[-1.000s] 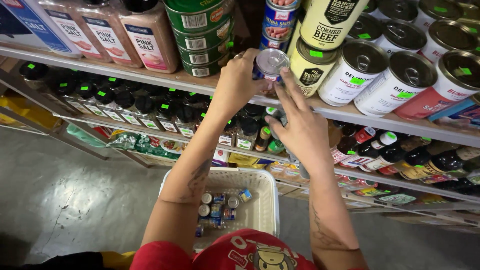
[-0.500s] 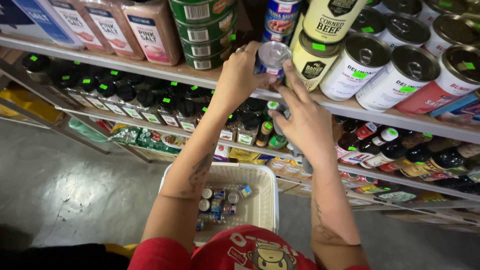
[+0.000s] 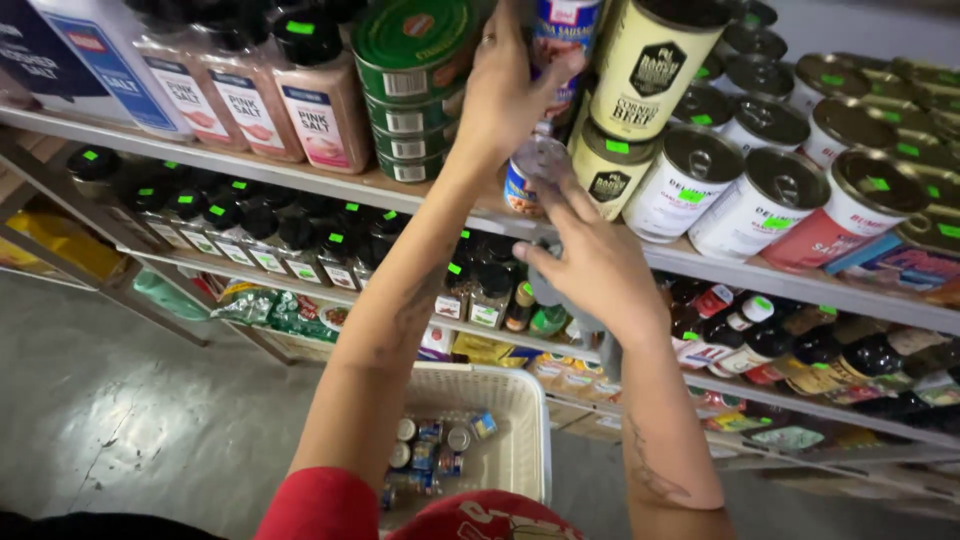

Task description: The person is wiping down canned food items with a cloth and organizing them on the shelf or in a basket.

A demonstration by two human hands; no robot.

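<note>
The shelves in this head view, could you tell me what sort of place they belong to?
Most likely a grocery shop aisle: tins and salt shakers with green stickers fill the shelves, and a basket of small cans waits below.
</note>
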